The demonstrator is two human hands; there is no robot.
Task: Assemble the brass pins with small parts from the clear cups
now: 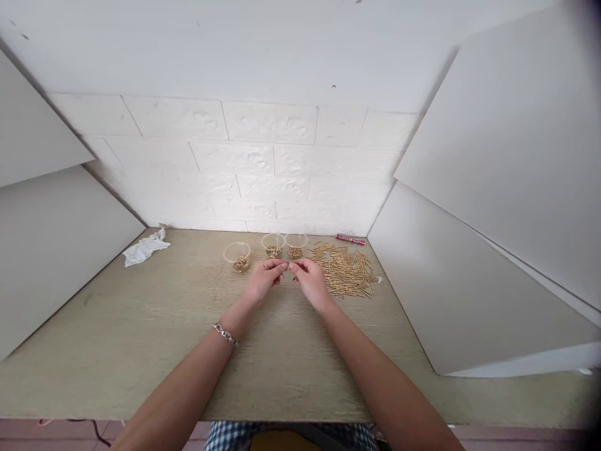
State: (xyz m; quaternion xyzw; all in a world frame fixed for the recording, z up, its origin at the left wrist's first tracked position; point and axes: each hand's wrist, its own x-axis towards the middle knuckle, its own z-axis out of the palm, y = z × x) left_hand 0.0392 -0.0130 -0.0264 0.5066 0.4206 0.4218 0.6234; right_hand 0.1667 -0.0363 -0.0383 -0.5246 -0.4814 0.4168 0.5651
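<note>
My left hand [265, 279] and my right hand [307, 279] meet fingertip to fingertip above the middle of the table. Both are closed in a pinch around something too small to make out. Just beyond them stand three clear plastic cups: the left cup [237, 254], the middle cup [273, 244] and the right cup [297, 243], each with small gold-coloured pieces at the bottom. A spread heap of thin gold-coloured rods [350, 272] lies right of my right hand. A chain bracelet [226, 334] circles my left wrist.
A crumpled white cloth [146, 247] lies at the back left of the wooden table [141, 351]. Behind the rods is a red tube-shaped thing [350, 239]. White panels close in the left side [56, 244] and the right side [469, 282], with a white brick-patterned wall [253, 156] behind.
</note>
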